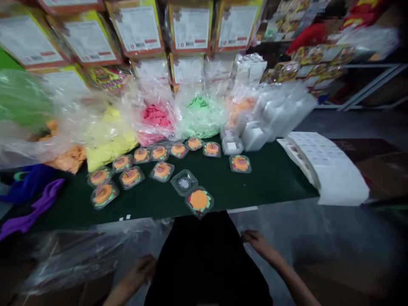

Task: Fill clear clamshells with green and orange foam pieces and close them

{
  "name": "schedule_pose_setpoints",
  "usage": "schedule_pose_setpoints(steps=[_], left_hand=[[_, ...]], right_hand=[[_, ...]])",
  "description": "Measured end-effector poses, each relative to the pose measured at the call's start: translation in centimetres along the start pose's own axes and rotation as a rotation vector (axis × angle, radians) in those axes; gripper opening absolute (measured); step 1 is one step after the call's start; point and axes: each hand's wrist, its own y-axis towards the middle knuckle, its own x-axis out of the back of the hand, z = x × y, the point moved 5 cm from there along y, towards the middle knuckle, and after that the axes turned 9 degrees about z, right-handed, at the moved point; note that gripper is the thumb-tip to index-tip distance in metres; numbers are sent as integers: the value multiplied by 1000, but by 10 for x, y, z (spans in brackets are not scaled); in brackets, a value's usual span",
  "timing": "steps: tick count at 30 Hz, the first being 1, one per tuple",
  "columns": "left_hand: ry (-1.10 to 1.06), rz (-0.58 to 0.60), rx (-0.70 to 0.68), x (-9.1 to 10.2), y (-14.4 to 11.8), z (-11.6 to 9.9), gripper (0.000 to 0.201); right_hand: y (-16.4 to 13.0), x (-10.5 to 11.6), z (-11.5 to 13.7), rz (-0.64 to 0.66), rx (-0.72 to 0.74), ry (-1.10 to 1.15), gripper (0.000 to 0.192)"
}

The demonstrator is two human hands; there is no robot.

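Observation:
My left hand hangs low beside my black clothing; its fingers are smeared by motion. On the other side, my right hand is next to the clothing's edge with its fingers curled together; whether anything is in them is hidden. Nearest on the table edge is an opened clear clamshell box: its base holds a toy burger with an orange top and green and red layers, and its lid lies folded back. Several closed boxed burgers stand behind and to the left, another boxed burger to the right.
Bags of yellow pieces, red pieces and green pieces line the back. Stacked clear containers and label sheets are at right. Packaged boxes rise behind. A person in red is far right.

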Motion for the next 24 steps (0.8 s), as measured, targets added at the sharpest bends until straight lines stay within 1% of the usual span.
schedule_pose_setpoints(steps=[1, 2, 3, 5, 6, 7, 8, 9, 10, 11, 13, 15, 18, 21, 24], left_hand=[[-46, 10, -61, 10, 5, -7, 50], [-74, -32, -157, 22, 8, -19, 51], [-84, -138, -279, 34, 9, -38, 50], [-72, -449, -485, 55, 13, -80, 37], [-100, -600, -557, 60, 17, -101, 33], [-123, -690, -594, 61, 27, -119, 31], [-123, -751, -581, 59, 39, -133, 30], [-113, -768, -568, 56, 54, -146, 30], [-105, -782, -559, 52, 68, -155, 30], [-96, -798, -548, 48, 79, -160, 29], [-80, -832, -534, 44, 95, -165, 27], [-68, -873, -527, 42, 103, -166, 28], [-65, -903, -535, 44, 110, -168, 35], [-72, -872, -581, 48, 119, -173, 41], [-65, -804, -645, 53, 131, -178, 49]], right_hand=[[-3, 6, 8, 5, 29, 1, 37], [-5, 11, 20, -1, 70, 7, 43], [-6, 15, 34, -18, 126, 21, 44], [-4, 13, 67, -85, 275, 65, 33], [0, 9, 84, -118, 347, 81, 32], [5, 2, 98, -155, 425, 92, 40], [12, -8, 110, -170, 486, 75, 59], [20, -19, 118, -159, 524, 35, 75], [28, -31, 124, -155, 540, -8, 87], [35, -41, 127, -151, 539, -59, 97], [45, -58, 129, -161, 512, -160, 105], [49, -68, 129, -202, 491, -230, 108], [46, -79, 131, -305, 498, -260, 105], [43, -88, 128, -404, 523, -264, 100], [43, -94, 123, -475, 555, -287, 97]])
